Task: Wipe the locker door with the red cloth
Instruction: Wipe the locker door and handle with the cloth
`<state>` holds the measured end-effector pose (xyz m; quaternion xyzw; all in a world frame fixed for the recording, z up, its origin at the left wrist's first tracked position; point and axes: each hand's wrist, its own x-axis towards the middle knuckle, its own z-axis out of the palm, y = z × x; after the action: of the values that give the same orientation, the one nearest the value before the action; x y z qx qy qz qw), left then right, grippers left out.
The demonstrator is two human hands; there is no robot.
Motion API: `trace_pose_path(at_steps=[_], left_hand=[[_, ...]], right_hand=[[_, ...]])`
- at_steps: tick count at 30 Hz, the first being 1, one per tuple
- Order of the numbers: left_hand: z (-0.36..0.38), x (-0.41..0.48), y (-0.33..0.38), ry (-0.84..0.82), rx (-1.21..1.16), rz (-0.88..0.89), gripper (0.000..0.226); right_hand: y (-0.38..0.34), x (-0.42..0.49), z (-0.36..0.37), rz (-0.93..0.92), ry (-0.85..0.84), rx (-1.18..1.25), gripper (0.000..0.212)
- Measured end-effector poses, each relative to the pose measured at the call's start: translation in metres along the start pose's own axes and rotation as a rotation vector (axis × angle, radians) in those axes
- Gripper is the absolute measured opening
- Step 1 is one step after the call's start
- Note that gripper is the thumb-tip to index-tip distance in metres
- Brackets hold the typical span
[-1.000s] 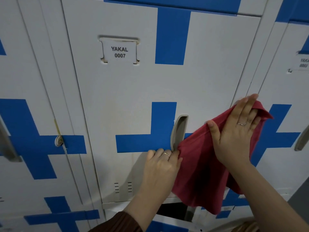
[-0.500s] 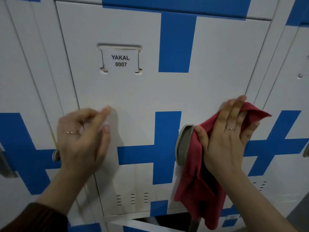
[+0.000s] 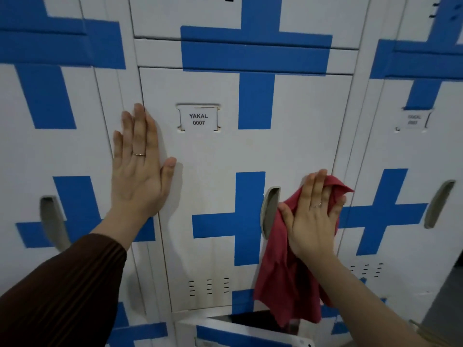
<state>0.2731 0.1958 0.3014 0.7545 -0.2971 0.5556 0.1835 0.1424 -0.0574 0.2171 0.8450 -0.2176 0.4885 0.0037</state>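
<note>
The white locker door (image 3: 213, 156) with blue cross tape and the label "YAKAL 0007" fills the middle of the head view. My left hand (image 3: 140, 169) lies flat and open against the door's left edge, fingers pointing up. My right hand (image 3: 313, 216) presses the red cloth (image 3: 283, 279) against the door's right side, just right of the recessed grey handle (image 3: 269, 211). Most of the cloth hangs loose below my palm, down past the door's bottom edge.
Similar white lockers with blue tape stand to the left (image 3: 50, 151) and right (image 3: 406, 151), each with a recessed handle. Below, a lower locker door (image 3: 240, 331) stands ajar, showing a dark gap. A grey floor strip shows at the far right.
My left hand let go of the cloth, swung left and up, and now rests flat on the door. My right hand stays on the cloth by the handle. The view has tilted upward.
</note>
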Motion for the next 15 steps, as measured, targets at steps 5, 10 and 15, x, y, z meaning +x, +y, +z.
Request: trace_pose_path(at_steps=[5, 10, 15], left_hand=[[0.000, 0.001, 0.001, 0.006, 0.006, 0.000, 0.067], [0.000, 0.001, 0.002, 0.016, 0.004, -0.001, 0.065], [-0.001, 0.000, 0.002, 0.010, 0.009, 0.000, 0.065]], right_hand=[[-0.015, 0.018, -0.006, 0.037, 0.014, 0.092, 0.068], [-0.004, -0.021, 0.014, -0.024, -0.080, 0.132, 0.064], [-0.022, 0.018, -0.001, -0.026, 0.025, 0.207, 0.064]])
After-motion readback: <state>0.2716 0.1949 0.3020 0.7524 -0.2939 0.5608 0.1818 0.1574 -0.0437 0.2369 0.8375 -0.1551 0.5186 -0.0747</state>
